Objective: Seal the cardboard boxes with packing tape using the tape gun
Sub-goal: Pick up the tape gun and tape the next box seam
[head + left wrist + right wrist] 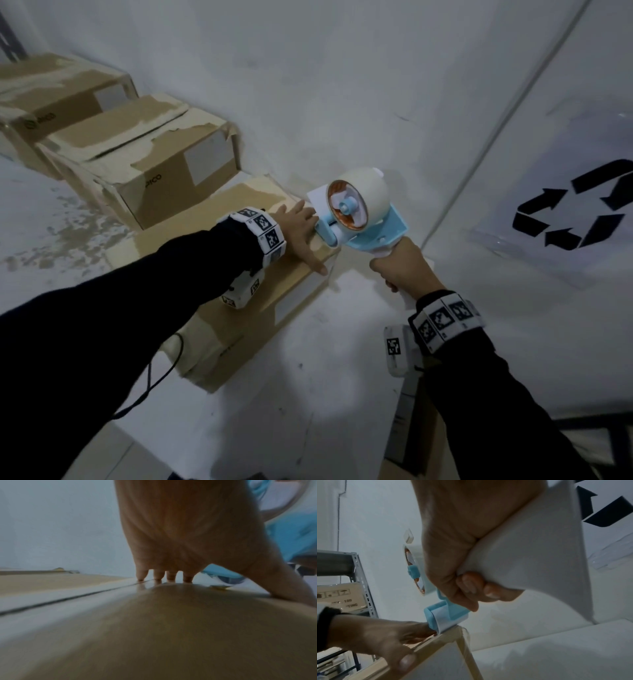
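Observation:
A cardboard box (239, 329) lies on the white floor in front of me. My left hand (301, 233) lies flat on its top (171, 628), fingers (171, 574) straight and reaching the far end, thumb on the right edge. My right hand (400, 267) grips the white handle (530, 561) of a light blue tape gun (363, 212) carrying a pale tape roll (366, 195). The gun's roller (440, 619) sits at the box's far corner (453, 632), right by the left fingertips. Clear tape runs along the box's top seam (68, 597).
Two more cardboard boxes (164, 161) (58, 92) with torn paper tops stand in a row behind, along the white wall. A white sheet with a black recycling sign (575, 205) hangs at the right. A metal shelf (359, 581) with cartons stands at the left. Another carton (414, 428) lies near my right forearm.

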